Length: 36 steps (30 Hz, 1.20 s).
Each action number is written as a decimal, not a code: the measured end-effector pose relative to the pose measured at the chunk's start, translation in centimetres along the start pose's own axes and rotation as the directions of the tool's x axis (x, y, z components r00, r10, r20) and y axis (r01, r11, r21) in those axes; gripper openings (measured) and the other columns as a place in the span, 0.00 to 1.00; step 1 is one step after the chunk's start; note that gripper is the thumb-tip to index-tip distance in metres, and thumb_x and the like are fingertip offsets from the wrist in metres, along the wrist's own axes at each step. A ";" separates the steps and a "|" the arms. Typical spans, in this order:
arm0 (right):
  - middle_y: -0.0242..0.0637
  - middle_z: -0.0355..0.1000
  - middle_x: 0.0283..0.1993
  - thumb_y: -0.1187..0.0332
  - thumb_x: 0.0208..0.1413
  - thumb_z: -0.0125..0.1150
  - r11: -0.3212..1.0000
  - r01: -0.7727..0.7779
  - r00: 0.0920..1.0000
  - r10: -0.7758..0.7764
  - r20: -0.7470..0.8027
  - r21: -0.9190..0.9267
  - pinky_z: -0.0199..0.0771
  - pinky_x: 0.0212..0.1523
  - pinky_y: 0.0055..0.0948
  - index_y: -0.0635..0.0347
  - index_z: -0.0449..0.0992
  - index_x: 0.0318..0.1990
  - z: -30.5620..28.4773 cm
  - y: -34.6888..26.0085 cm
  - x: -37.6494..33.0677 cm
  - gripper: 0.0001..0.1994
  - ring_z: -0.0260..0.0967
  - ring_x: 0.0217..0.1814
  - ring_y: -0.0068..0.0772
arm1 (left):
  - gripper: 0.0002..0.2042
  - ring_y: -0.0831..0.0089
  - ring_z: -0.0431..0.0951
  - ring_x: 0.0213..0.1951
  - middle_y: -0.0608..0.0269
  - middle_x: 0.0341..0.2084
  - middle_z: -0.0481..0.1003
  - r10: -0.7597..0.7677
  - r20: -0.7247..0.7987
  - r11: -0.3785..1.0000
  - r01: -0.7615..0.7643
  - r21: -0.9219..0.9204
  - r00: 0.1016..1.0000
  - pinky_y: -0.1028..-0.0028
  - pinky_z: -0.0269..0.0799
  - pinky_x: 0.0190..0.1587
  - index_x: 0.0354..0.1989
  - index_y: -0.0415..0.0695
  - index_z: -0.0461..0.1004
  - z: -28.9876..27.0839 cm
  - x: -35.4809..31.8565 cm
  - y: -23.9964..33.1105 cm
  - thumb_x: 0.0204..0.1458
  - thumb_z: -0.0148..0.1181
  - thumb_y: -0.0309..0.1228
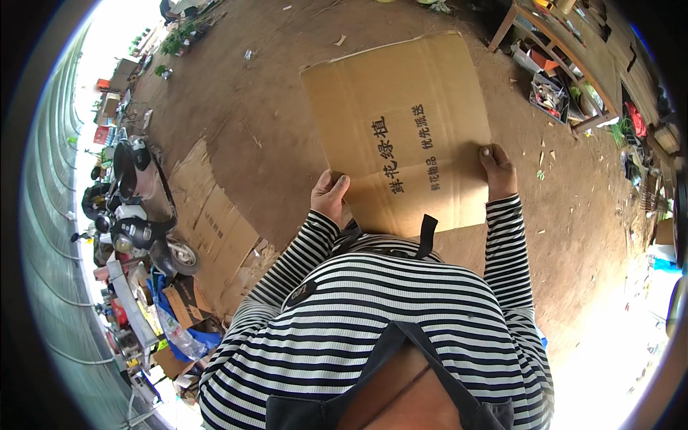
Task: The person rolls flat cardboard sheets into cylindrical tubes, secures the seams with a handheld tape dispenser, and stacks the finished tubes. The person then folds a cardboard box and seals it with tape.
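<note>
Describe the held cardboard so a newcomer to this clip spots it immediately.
Against the brown dirt floor, beyond the black-and-white striped shirt, the left hand and right hand grip opposite edges of a flat, tan, four-sided cardboard piece with black print. Unlike the tan cardboard sheet lying on the floor at left, it is held up.

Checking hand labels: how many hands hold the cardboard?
2: left hand on the left edge of the cardboard, right hand on its right edge. Anything behind it is hidden.
</note>
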State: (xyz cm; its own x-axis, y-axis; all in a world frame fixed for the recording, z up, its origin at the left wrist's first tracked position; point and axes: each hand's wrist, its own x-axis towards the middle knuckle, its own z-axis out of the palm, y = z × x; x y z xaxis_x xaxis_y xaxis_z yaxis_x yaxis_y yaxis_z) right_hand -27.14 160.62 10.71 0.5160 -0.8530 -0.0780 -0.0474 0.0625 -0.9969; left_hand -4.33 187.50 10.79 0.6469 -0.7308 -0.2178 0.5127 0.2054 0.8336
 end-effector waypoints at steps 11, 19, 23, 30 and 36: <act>0.46 0.77 0.37 0.61 0.49 0.69 0.770 0.245 0.957 -0.289 0.021 -0.589 0.75 0.38 0.28 0.68 0.74 0.46 7.8 -10.5 14.1 0.22 0.76 0.36 0.33 | 0.19 0.72 0.72 0.48 0.66 0.51 0.66 -0.355 -0.154 0.877 0.386 0.288 0.922 0.72 0.70 0.45 0.57 0.47 0.61 -0.8 25.3 3.5 0.59 0.56 0.31; 0.41 0.77 0.34 0.71 0.46 0.63 0.447 0.503 0.833 -0.478 0.278 -0.740 0.76 0.37 0.34 0.60 0.77 0.37 9.8 -13.2 23.9 0.10 0.75 0.36 0.44 | 0.20 0.65 0.70 0.52 0.56 0.50 0.69 0.359 -0.151 0.856 -0.261 0.446 0.921 0.65 0.69 0.52 0.55 0.44 0.64 4.8 40.4 11.8 0.60 0.52 0.44; 0.39 0.77 0.36 0.69 0.48 0.63 0.334 0.503 0.838 -0.416 0.354 -0.797 0.75 0.35 0.33 0.59 0.78 0.38 6.9 -10.7 32.0 0.10 0.75 0.36 0.40 | 0.26 0.68 0.72 0.46 0.61 0.46 0.71 0.400 0.101 0.720 -0.380 0.580 0.911 0.69 0.69 0.49 0.55 0.41 0.66 6.9 48.8 13.2 0.60 0.49 0.51; 0.40 0.74 0.50 0.69 0.53 0.52 0.520 0.434 0.818 0.115 0.564 -0.736 0.72 0.51 0.36 0.55 0.72 0.51 4.0 -9.1 48.5 0.17 0.71 0.53 0.40 | 0.31 0.60 0.75 0.48 0.48 0.46 0.73 -0.068 0.390 -0.105 -0.395 0.913 0.918 0.67 0.70 0.50 0.53 0.34 0.67 15.9 59.6 13.6 0.51 0.60 0.50; 0.34 0.76 0.40 0.62 0.53 0.50 0.432 0.625 0.688 0.089 0.720 -0.651 0.74 0.43 0.38 0.51 0.74 0.41 1.2 -10.5 59.8 0.11 0.74 0.44 0.39 | 0.24 0.59 0.76 0.46 0.48 0.43 0.76 -0.382 0.193 0.050 -0.188 0.981 0.904 0.67 0.71 0.49 0.49 0.38 0.73 23.5 67.3 14.8 0.51 0.60 0.45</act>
State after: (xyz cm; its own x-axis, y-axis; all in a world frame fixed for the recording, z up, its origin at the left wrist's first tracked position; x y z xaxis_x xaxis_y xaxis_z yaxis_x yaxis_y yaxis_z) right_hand 5.30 109.55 16.49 0.9667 -0.2082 -0.1485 -0.2544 -0.8432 -0.4737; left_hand 33.51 126.09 20.42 0.2803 -0.8645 -0.4172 -0.6495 -0.4908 0.5807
